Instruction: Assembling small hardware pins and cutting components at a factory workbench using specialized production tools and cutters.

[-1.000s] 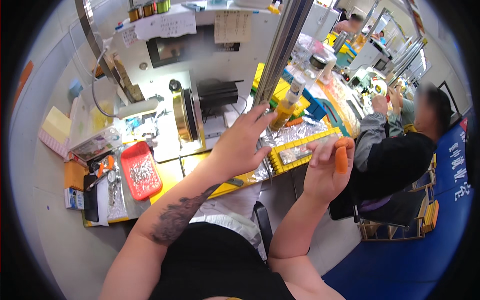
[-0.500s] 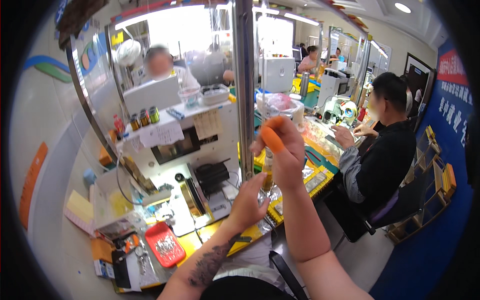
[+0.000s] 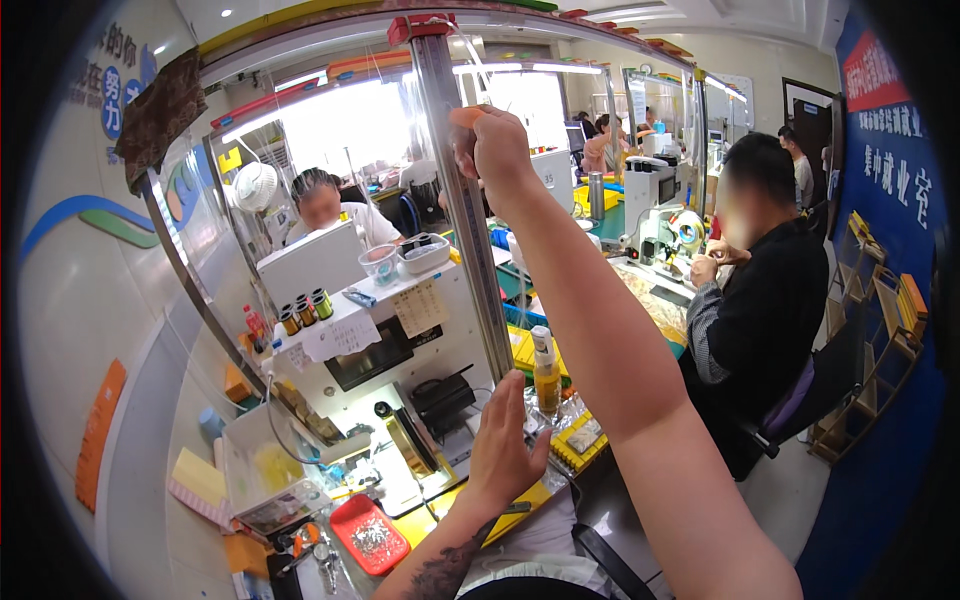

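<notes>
My right hand (image 3: 496, 155) is raised high beside the upright metal post (image 3: 447, 160), its fingers curled in together. An orange finger cover (image 3: 466, 117) is on one of its digits. Whatever those fingers hold, if anything, is too small to make out. Lower down, my left hand (image 3: 503, 452) points upward above the yellow bench edge, fingers straight and thumb apart, with nothing in it. Just right of it stands a bottle (image 3: 546, 375) with a white top and amber liquid.
On the bench are a red tray (image 3: 350, 530) of small silvery pieces, a lit machine (image 3: 405, 440) and a clear plastic bin (image 3: 262, 450). Several small spools (image 3: 305, 308) stand on the white cabinet. A co-worker (image 3: 765, 270) sits to the right; another person (image 3: 350, 215) sits across.
My right hand has risen up and left, from above the bottle to beside the upper post. My left hand has turned more upright and dropped lower in view. The view has tilted upward.
</notes>
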`<control>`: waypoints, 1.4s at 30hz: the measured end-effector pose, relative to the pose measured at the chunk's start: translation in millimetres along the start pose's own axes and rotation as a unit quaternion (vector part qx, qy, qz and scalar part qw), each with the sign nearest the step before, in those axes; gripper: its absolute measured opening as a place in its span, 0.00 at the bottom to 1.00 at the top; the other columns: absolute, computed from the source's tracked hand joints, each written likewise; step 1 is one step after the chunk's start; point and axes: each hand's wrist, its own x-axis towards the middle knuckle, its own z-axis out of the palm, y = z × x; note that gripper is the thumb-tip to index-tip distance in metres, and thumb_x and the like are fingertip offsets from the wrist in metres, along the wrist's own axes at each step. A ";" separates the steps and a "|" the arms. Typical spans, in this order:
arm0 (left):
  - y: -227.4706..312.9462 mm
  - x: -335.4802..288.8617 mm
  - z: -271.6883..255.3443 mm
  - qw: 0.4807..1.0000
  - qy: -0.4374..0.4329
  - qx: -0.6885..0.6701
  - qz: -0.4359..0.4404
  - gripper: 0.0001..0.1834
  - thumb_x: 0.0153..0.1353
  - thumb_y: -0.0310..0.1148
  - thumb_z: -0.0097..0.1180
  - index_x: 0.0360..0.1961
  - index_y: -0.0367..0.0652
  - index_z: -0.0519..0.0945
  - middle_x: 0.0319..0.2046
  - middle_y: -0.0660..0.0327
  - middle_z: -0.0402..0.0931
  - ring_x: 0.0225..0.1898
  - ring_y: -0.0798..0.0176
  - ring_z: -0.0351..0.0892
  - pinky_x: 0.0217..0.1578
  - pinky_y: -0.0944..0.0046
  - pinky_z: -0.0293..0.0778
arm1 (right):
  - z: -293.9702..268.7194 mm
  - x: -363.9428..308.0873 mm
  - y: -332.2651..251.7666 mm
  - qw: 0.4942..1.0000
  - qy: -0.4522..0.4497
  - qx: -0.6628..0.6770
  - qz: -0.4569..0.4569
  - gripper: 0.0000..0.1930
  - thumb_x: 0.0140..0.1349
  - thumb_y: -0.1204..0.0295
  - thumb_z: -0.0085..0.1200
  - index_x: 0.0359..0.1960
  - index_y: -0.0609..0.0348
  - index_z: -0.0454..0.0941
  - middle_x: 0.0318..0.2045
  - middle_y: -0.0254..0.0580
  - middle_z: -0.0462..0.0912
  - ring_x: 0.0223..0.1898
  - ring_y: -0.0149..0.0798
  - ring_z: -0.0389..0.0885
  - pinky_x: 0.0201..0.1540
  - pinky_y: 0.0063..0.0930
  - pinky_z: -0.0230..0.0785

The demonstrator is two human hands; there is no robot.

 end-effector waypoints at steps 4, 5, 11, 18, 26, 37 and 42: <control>1.1 -3.0 -0.9 1.000 0.000 -0.005 -0.010 0.49 0.55 0.32 0.66 0.75 0.39 0.53 0.69 0.42 0.59 0.69 0.36 0.61 0.67 0.46 0.62 | 0.5 3.1 5.8 0.999 0.014 -0.012 0.027 0.07 0.66 0.71 0.47 0.29 0.57 0.73 0.18 0.34 0.68 0.16 0.31 0.62 0.19 0.40 0.73; 1.7 -3.8 -1.0 1.000 -0.018 -0.002 -0.019 0.46 0.55 0.31 0.67 0.73 0.40 0.57 0.69 0.43 0.58 0.69 0.36 0.61 0.67 0.46 0.63 | 1.7 1.8 5.1 0.999 0.022 -0.009 0.040 0.07 0.66 0.70 0.48 0.29 0.56 0.73 0.18 0.33 0.68 0.15 0.30 0.63 0.19 0.36 0.71; 9.6 0.2 10.0 0.999 -0.046 -0.025 0.012 0.36 0.53 0.28 0.67 0.64 0.43 0.69 0.71 0.45 0.54 0.60 0.39 0.72 0.61 0.47 0.70 | -44.7 21.6 15.9 0.900 0.021 -0.352 -0.254 0.10 0.62 0.71 0.51 0.35 0.66 0.81 0.21 0.41 0.80 0.22 0.34 0.79 0.26 0.30 0.71; 1.0 -21.7 7.3 1.000 0.026 -0.010 -0.015 0.29 0.50 0.21 0.64 0.55 0.43 0.72 0.73 0.46 0.53 0.39 0.56 0.79 0.37 0.61 0.76 | 18.5 2.2 9.2 0.997 0.034 -0.068 0.007 0.08 0.64 0.74 0.57 0.35 0.70 0.79 0.22 0.43 0.80 0.18 0.32 0.78 0.21 0.28 0.72; 16.2 -19.5 9.5 0.999 0.005 -0.033 -0.002 0.25 0.51 0.21 0.62 0.53 0.42 0.73 0.73 0.46 0.53 0.32 0.59 0.77 0.37 0.63 0.75 | -1.9 5.8 -3.9 0.999 0.030 0.009 0.019 0.07 0.64 0.76 0.56 0.29 0.68 0.78 0.19 0.43 0.78 0.16 0.34 0.76 0.20 0.28 0.69; 27.3 -12.4 28.5 0.996 -0.042 -0.083 0.007 0.24 0.51 0.19 0.63 0.52 0.42 0.75 0.72 0.46 0.57 0.53 0.50 0.77 0.43 0.61 0.77 | -8.7 13.9 2.5 0.812 -0.065 -0.527 -0.243 0.11 0.60 0.69 0.57 0.38 0.61 0.87 0.36 0.48 0.88 0.40 0.42 0.88 0.45 0.32 0.79; 35.0 -63.9 50.4 0.963 -0.221 -0.141 0.055 0.23 0.51 0.21 0.66 0.49 0.41 0.77 0.67 0.48 0.67 0.57 0.44 0.77 0.50 0.53 0.76 | -104.6 -150.9 -33.5 0.988 -0.156 -0.011 0.006 0.11 0.69 0.70 0.45 0.31 0.65 0.71 0.25 0.43 0.74 0.25 0.38 0.78 0.32 0.36 0.79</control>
